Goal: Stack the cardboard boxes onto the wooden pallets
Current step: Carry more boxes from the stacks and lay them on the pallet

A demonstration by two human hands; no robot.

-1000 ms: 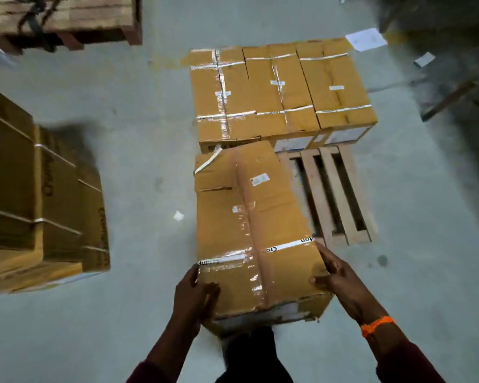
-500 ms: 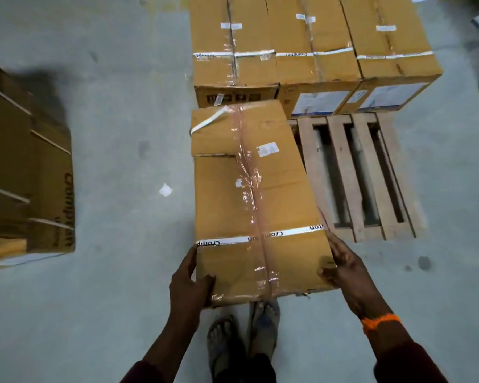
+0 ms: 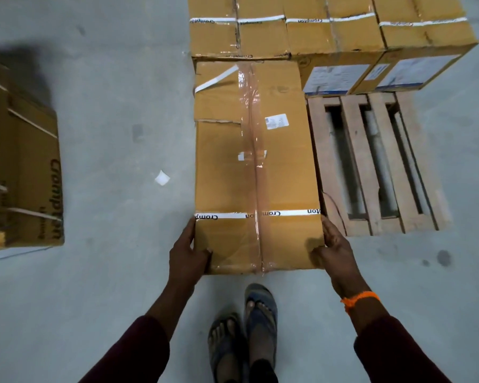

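My left hand (image 3: pixel 188 255) and right hand (image 3: pixel 333 252) tight on near corners of the cardboard box (image 3: pixel 255 161), just beside bare slats of the wooden pallet (image 3: pixel 387 225).

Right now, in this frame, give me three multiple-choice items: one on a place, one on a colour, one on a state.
1. Where do the bare slats of the wooden pallet lie relative to the long cardboard box?
A) to its right
B) to its left
C) on top of it

2. What colour is the wrist band?
A) green
B) orange
C) white

3. How do the hands meet the box?
A) only one touches it
B) neither touches it
C) both grip its near end

Answers:
1 A: the uncovered slats show to the right of the box.
2 B: the band on the right wrist is orange.
3 C: the left hand and the right hand each clasp a near corner, thumbs on top.
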